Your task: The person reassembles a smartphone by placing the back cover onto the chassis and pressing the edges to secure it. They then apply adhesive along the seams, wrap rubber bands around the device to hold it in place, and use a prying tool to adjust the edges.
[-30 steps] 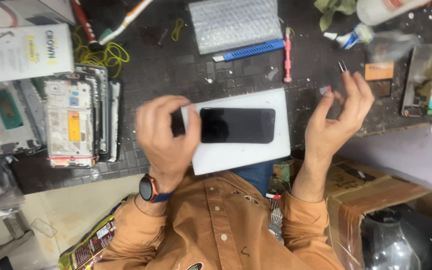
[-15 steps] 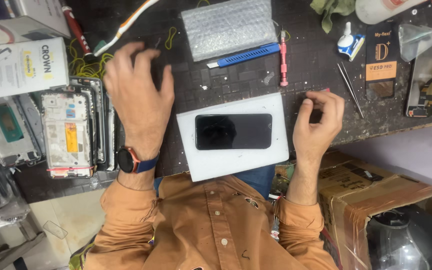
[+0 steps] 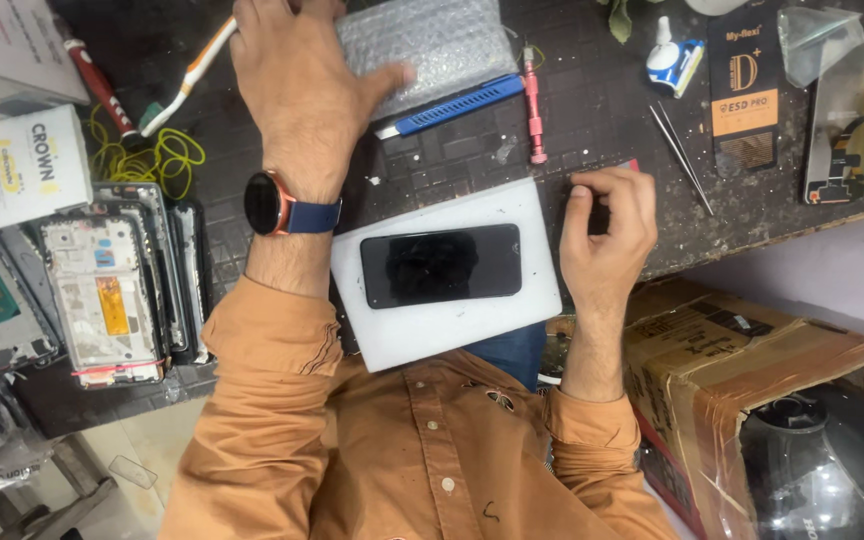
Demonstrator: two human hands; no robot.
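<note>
A black phone (image 3: 442, 265) lies screen up on a white board (image 3: 452, 335) at the near edge of the dark work mat. My left hand (image 3: 302, 90), with a watch on the wrist, reaches palm down to the far side. Its thumb touches a bubble-wrap packet (image 3: 447, 40) and its fingers lie over a white and orange toothbrush (image 3: 187, 80); it grips nothing. My right hand (image 3: 607, 235) rests just right of the board with the fingers curled shut, and a small red piece (image 3: 632, 164) shows at the fingertips.
A blue utility knife (image 3: 452, 103), a pink screwdriver (image 3: 532, 105) and tweezers (image 3: 682, 155) lie beyond the board. Stacked phone frames (image 3: 102, 290) and white boxes (image 3: 12, 165) fill the left. A black packet (image 3: 744, 90) lies far right, with a taped cardboard box (image 3: 752, 350) below the bench.
My left hand left the phone and moved far and left to the bubble-wrap packet. My right hand came down from open in the air and curled shut beside the board.
</note>
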